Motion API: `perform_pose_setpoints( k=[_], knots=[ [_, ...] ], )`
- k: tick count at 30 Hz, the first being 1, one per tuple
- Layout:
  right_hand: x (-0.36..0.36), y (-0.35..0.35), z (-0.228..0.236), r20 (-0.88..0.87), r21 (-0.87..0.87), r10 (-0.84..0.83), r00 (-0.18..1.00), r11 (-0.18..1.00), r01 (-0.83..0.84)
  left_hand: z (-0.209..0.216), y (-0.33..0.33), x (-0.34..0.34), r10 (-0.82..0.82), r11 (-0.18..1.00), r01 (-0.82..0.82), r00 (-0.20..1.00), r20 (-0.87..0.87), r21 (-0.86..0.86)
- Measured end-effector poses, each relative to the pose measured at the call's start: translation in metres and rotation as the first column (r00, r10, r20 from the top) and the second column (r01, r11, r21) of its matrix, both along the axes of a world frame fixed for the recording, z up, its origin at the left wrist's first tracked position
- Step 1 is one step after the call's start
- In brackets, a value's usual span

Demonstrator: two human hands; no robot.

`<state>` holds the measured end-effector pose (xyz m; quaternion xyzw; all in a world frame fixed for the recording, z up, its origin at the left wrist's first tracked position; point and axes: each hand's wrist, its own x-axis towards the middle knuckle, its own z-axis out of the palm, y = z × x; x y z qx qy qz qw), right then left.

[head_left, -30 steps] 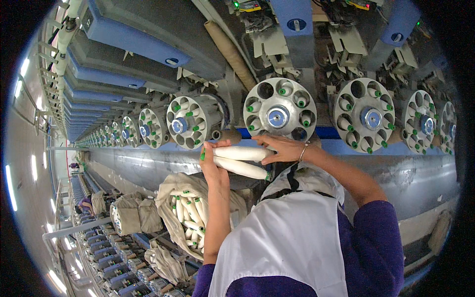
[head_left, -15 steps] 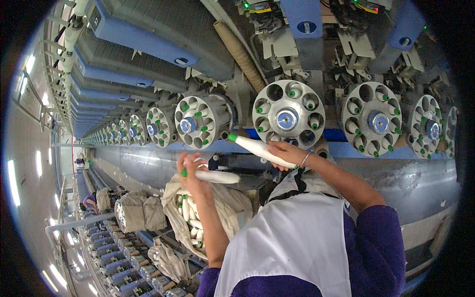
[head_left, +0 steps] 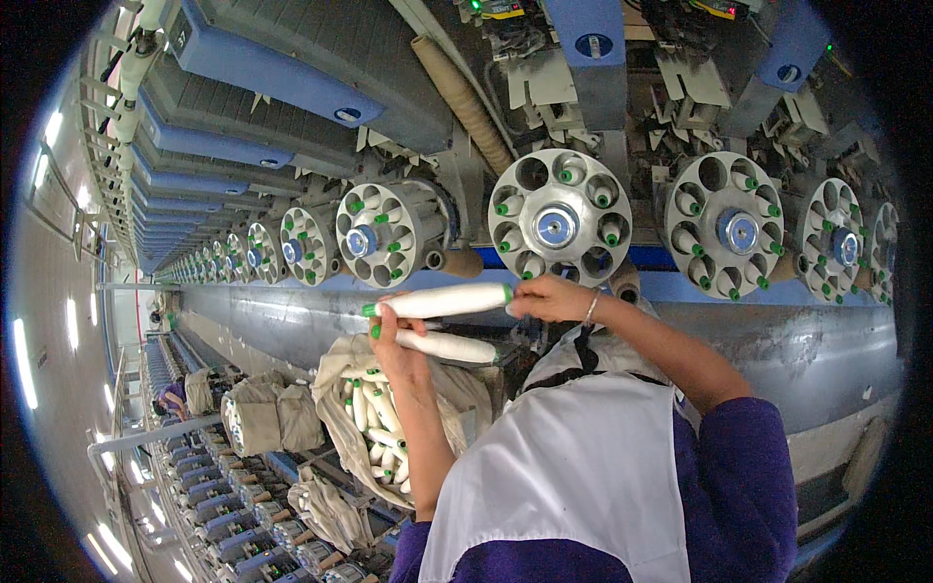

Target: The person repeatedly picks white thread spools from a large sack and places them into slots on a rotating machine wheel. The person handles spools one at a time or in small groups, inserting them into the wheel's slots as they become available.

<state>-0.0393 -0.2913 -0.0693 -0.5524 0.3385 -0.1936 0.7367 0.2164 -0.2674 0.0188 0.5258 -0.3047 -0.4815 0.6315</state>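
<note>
My left hand (head_left: 400, 352) is closed around the green-ended left parts of two white yarn bobbins. The upper yarn bobbin (head_left: 442, 301) lies almost level, its right tip green too. Just below it, the lower yarn bobbin (head_left: 452, 347) points right. At the upper bobbin's right tip, my right hand (head_left: 552, 299) has its fingers pinched together; any thread between them is too fine to make out. Above the hands is a round metal magazine (head_left: 558, 225) with several green-tipped bobbins in its pockets; some pockets look dark.
An open cloth sack (head_left: 335, 389) full of white bobbins stands below my left hand. More round magazines (head_left: 724, 226) line the machine to both sides. A brown cardboard tube (head_left: 465, 105) leans above, and another tube (head_left: 457, 261) lies under the magazines. Far left, a person (head_left: 175, 396) bends.
The upper bobbin has passed from my right hand into my left, beside the other one. My right hand has slid left to its tip. The view has shifted slightly.
</note>
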Motion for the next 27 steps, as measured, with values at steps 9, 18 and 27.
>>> perform_pose_setpoints(
  k=[9,18,27],
  knots=[
    [-0.021,-0.012,-0.004,0.334,0.089,-0.514,0.79,0.852,0.516,-0.008,0.007,-0.011,0.06,0.997,-0.06,0.998,-0.015,0.04],
    [-0.057,-0.019,-0.009,0.637,0.502,-0.634,0.438,0.773,0.388,-0.03,0.004,-0.12,-0.351,0.934,0.356,0.9,0.26,0.029],
    [-0.106,-0.05,0.036,0.222,-0.152,-0.634,0.741,0.728,0.668,-0.05,-0.007,-0.164,-0.603,0.733,0.674,0.579,0.549,0.093]
  ],
)
